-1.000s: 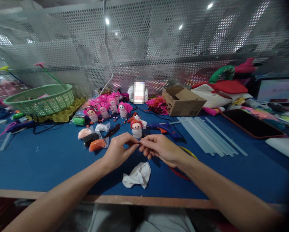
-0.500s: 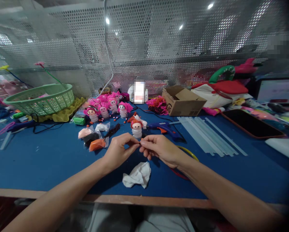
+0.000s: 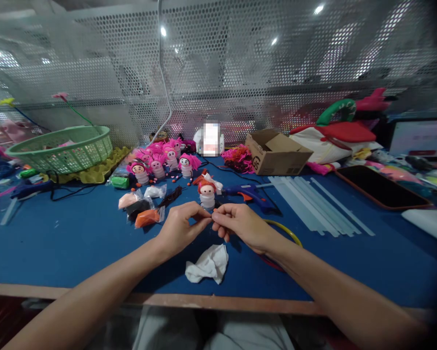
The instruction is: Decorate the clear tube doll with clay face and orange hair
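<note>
My left hand (image 3: 180, 226) and my right hand (image 3: 240, 223) meet fingertip to fingertip above the blue table (image 3: 76, 243). Both are pinched on something too small to make out. Just behind the fingertips stands a small doll with red hair (image 3: 207, 190). A crumpled white tissue (image 3: 208, 265) lies on the table below my hands. Small bags of coloured clay (image 3: 140, 209) lie to the left of my left hand.
A group of pink-haired dolls (image 3: 160, 163) stands further back. A blue glue gun (image 3: 249, 192), clear glue sticks (image 3: 313, 199) and a cardboard box (image 3: 277, 153) lie right. A green basket (image 3: 63, 148) sits far left, a dark tray (image 3: 381, 187) far right.
</note>
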The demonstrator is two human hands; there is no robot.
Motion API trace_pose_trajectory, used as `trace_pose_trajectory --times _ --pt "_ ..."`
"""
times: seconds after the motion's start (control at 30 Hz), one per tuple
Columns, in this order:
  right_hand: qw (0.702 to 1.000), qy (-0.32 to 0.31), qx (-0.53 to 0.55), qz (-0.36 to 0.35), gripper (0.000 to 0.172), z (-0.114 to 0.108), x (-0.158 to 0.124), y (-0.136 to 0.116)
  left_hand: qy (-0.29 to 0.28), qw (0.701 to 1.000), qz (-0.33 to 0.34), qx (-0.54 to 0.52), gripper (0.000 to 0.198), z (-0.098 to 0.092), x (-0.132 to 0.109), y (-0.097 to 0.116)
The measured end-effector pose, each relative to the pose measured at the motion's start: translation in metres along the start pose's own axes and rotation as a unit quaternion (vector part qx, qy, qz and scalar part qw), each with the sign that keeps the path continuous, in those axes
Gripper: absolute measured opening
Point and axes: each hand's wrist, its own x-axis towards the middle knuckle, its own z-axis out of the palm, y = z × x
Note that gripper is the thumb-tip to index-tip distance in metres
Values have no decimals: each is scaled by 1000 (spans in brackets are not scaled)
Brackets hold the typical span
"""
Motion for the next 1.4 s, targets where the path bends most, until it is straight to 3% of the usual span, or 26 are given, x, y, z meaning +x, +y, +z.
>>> trace_pose_trajectory --times 0.23,0.63,0.83,1.4 --pt "999 -16 27 16 19 -1 0 -1 3 1000 -5 5 7 0 0 1" --pt "998 -3 51 28 10 0 -1 -3 -3 1000 -18 -16 7 1 0 1" --pt "997 -17 58 46 18 -1 -2 -5 10 1000 -4 -5 6 1 1 0" --pt "1000 -1 12 6 12 -1 1 1 1 1000 -11 -6 6 1 1 1"
